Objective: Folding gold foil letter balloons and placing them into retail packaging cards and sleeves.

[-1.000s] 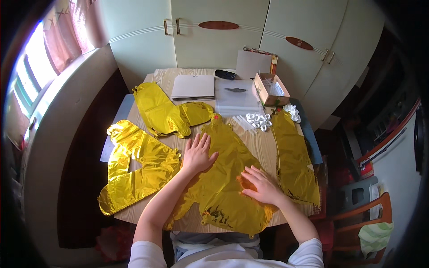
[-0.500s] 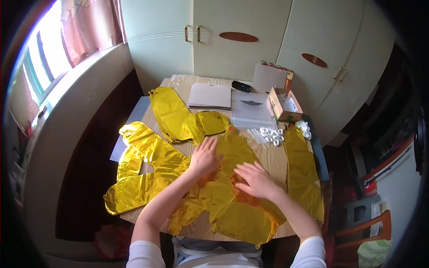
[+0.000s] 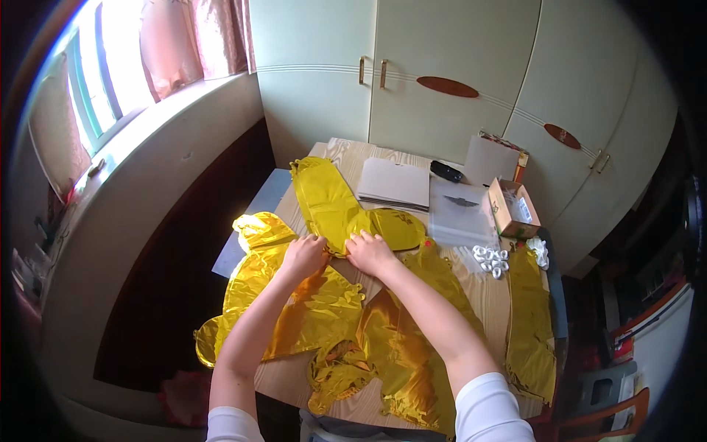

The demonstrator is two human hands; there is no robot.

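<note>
Both hands (image 3: 370, 253) shifted, partly hiding far gold foil (image 3: 326, 200).

On the counter (image 3: 495, 298), the far foil piece (image 3: 324, 197) lay behind the left foil piece (image 3: 249, 293) and the middle foil piece (image 3: 409, 368); at right was the right foil piece (image 3: 530, 331). The plastic sheet (image 3: 453, 216) lay between the paper stack (image 3: 394, 184), on its left, and the box (image 3: 502, 209). The rings (image 3: 491, 259) lay before the box.

The farthest gold foil piece (image 3: 335, 206) lies flat, creased.
</note>
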